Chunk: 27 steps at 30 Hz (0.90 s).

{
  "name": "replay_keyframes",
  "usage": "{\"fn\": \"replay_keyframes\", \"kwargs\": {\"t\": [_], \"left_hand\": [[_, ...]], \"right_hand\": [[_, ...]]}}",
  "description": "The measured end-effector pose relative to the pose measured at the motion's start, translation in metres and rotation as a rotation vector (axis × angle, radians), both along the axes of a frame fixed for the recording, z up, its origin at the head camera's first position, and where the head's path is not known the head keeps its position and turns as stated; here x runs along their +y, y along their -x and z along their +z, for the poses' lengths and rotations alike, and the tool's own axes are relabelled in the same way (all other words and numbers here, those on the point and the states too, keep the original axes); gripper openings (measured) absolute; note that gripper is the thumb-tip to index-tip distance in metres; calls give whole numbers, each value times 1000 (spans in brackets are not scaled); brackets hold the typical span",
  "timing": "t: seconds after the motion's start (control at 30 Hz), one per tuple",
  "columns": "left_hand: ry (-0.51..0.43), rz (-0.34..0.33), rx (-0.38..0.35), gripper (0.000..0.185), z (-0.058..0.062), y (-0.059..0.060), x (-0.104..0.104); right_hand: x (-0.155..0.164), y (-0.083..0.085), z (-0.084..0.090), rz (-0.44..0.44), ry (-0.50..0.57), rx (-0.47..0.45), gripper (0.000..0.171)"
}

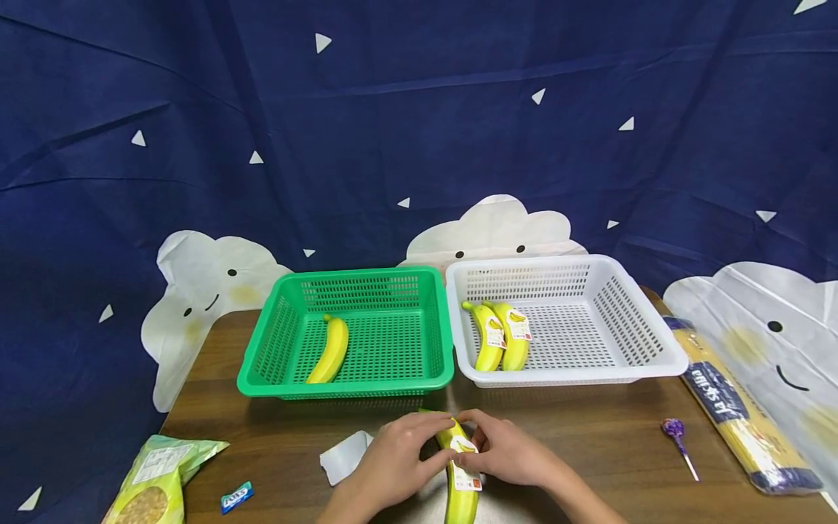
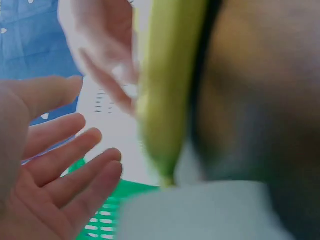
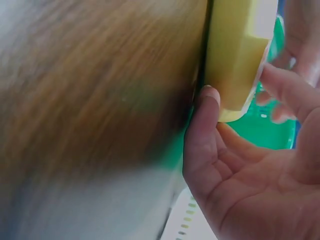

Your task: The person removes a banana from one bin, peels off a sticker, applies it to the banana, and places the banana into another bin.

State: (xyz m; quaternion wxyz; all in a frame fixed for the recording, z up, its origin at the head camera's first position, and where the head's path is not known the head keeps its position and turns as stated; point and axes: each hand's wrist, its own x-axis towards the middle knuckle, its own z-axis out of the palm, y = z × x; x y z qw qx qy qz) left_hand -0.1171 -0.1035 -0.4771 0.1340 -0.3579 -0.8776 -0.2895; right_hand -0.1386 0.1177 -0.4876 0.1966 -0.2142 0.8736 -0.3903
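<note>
A yellow banana (image 1: 462, 505) lies on the wooden table at the front, stem end away from me. On its upper side is a white label (image 1: 466, 480) with a banana picture. My right hand (image 1: 507, 450) holds the banana from the right; in the right wrist view its fingers curl against the banana's side and the thumb (image 3: 287, 87) touches the label edge. Beside the banana on the left is my left hand (image 1: 401, 460). Seen in the left wrist view, its fingers (image 2: 75, 170) are spread loosely, apart from the banana (image 2: 167, 85).
A green basket (image 1: 353, 389) holds one unlabelled banana (image 1: 332, 349). The white basket (image 1: 569, 375) holds two labelled bananas (image 1: 516, 338). Around are a crumpled white paper (image 1: 345, 457), blue packet (image 1: 237, 498), snack bag (image 1: 152, 484), lollipop (image 1: 674, 429) and spaghetti pack (image 1: 736, 415).
</note>
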Motion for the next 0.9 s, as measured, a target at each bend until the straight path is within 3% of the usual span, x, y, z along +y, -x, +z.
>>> {"fn": "replay_keyframes", "kwargs": {"t": [0.17, 0.27, 0.37, 0.47, 0.6, 0.9], "left_hand": [[-81, 17, 100, 26, 26, 15, 6], [-16, 75, 135, 30, 39, 26, 11], [102, 119, 143, 35, 44, 37, 16], [189, 133, 154, 35, 42, 47, 21], [233, 148, 166, 32, 35, 56, 26], [185, 174, 185, 28, 27, 64, 32]], "right_hand": [[3, -2, 1, -17, -5, 1, 62], [4, -4, 1, -22, -12, -4, 62], [5, -6, 2, -25, -29, 6, 61], [6, -8, 1, -25, -48, 33, 58], [9, -10, 0, -19, -35, 42, 50], [20, -16, 6, -21, 4, -35, 44]]}}
